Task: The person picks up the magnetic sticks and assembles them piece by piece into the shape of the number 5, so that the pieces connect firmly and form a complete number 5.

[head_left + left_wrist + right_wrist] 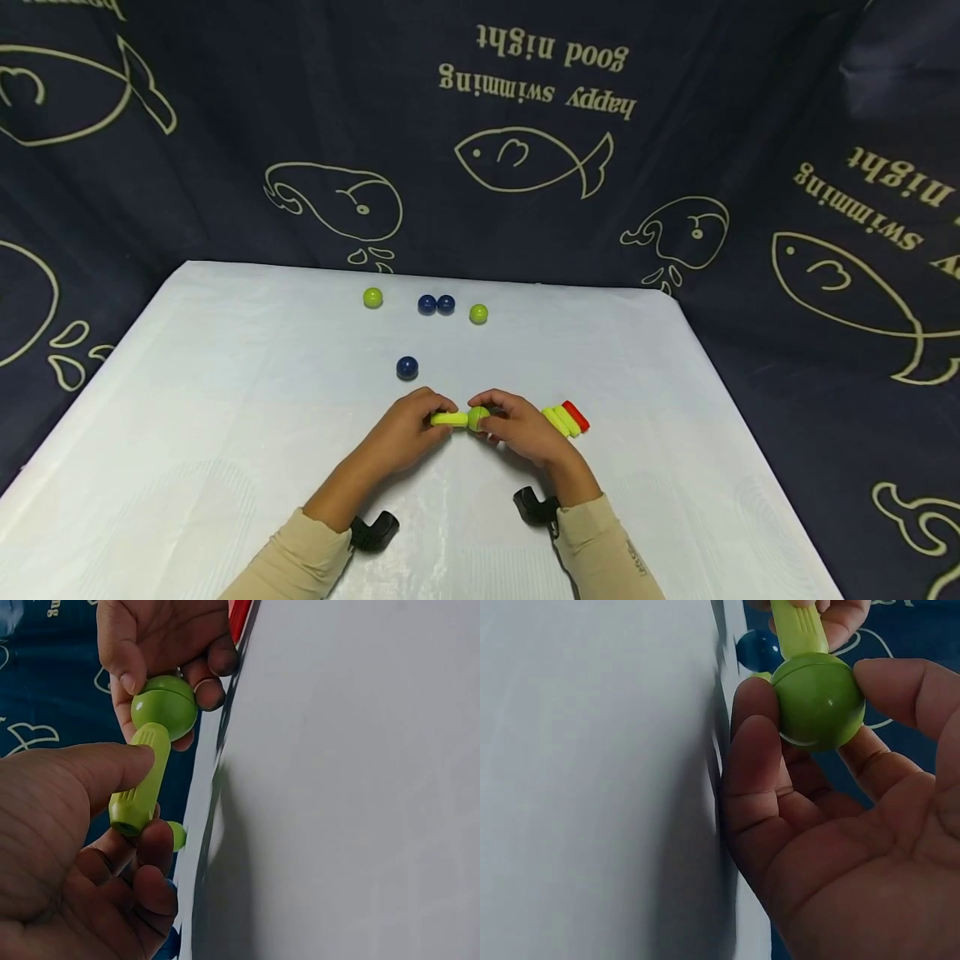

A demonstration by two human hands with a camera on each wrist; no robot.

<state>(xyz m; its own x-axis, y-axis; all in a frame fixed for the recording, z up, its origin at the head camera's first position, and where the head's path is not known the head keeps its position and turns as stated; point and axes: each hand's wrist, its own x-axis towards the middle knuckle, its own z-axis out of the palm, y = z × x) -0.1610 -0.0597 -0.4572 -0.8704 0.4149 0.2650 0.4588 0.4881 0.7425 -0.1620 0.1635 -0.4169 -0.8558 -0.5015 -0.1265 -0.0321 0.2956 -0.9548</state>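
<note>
My left hand (402, 429) pinches a short ribbed yellow-green rod (150, 776) between thumb and fingers. Opposite it, the right hand (531, 432) grips a glossy green ball (821, 709), thumb on one side and fingertips on the other. The rod's end meets the ball, and the two lie in one line above the white table in the head view. A fine seam runs round the ball. Just beyond the right hand lie two yellow-green rods (561, 421) and a red rod (576, 416), side by side.
Farther back on the white table (262, 375) sit two blue balls (437, 305) together, with a green ball (372, 297) to their left and another green ball (478, 314) to their right. A single blue ball (407, 367) lies nearer. Dark patterned cloth (330, 100) hangs behind.
</note>
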